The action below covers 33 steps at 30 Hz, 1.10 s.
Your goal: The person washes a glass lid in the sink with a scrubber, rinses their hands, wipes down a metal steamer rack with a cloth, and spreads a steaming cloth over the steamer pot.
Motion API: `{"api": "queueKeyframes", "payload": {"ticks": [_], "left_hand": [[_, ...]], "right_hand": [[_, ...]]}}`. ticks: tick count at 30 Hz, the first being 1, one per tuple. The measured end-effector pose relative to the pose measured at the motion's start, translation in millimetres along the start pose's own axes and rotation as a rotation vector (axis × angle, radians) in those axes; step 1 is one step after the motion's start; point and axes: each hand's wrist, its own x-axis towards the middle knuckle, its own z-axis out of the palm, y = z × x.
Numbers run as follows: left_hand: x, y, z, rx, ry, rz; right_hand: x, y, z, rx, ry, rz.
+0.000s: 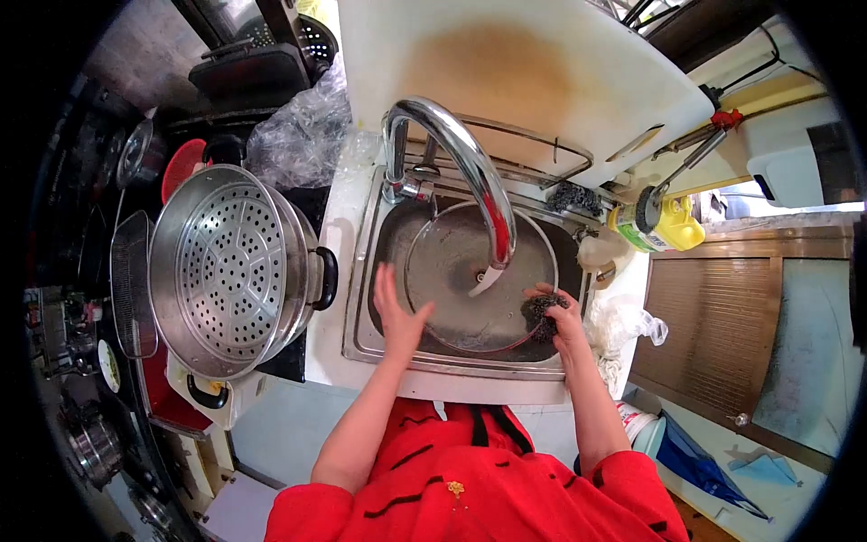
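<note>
A round glass pot lid (pixel 442 294) with a metal rim lies in the steel sink (pixel 361 339). Over it arches the chrome faucet (pixel 442 122), with a pale spout end or stream of water at its tip. My left hand (pixel 400 316) is at the lid's left edge, fingers spread, holding nothing; whether it touches the rim I cannot tell. At the lid's right edge, my right hand (pixel 567 323) grips a dark steel wool scrubber (pixel 542 316). Droplets and wet streaks show on the glass.
Left of the sink stands a large steamer pot (pixel 230 271) with a perforated insert, beside a crumpled clear plastic bag (pixel 302 135). A yellow bottle (pixel 668 226), a second dark scrubber (pixel 573 197) and a white plastic bag (pixel 619 325) are on the right.
</note>
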Motion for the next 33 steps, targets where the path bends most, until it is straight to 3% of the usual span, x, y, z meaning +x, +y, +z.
{"api": "queueKeyframes", "payload": {"ticks": [2,3,4,6,7,9,10,12,14,18,20,26,28,33], "left_hand": [[3,-36,20,-0.855,0.01,-0.467],[5,-36,14,-1.17,-0.168,-0.729],[5,-39,11,-1.166,-0.166,-0.727],[2,-40,2,-1.538,-0.494,-0.949],[1,-37,-1,-1.532,-0.492,-0.957],[1,-32,-9,-1.405,-0.492,-0.858],[-2,-37,-10,-1.402,-0.481,-0.86],[-3,-53,-5,-1.431,-0.442,-0.854],[-2,-61,2,-1.374,-0.435,-0.867],[4,-67,15,-1.227,-0.47,-0.872],[4,-65,21,-1.226,-0.44,-0.91],[3,-72,36,-1.14,-0.385,-0.953],[1,-74,40,-1.036,-0.338,-1.002],[3,-73,36,-0.974,-0.38,-0.935]], "right_hand": [[7,11,-6,0.021,-0.024,0.005],[11,14,-7,0.039,-0.051,0.013],[15,18,-8,0.043,-0.053,0.013],[20,25,-9,0.088,-0.066,0.083],[21,26,-10,0.094,-0.064,0.09],[29,20,-10,-0.276,0.117,0.179],[31,17,-10,-0.277,0.108,0.184],[36,5,-5,-1.366,0.136,-0.645],[29,-10,32,-1.331,0.147,-0.579],[40,28,86,-1.311,-0.077,-0.485],[48,58,111,-1.338,-0.134,-0.825],[80,112,155,-1.024,-0.387,-0.783],[117,107,159,-1.064,-0.271,-0.84],[185,100,111,-1.443,0.27,-0.704]]}}
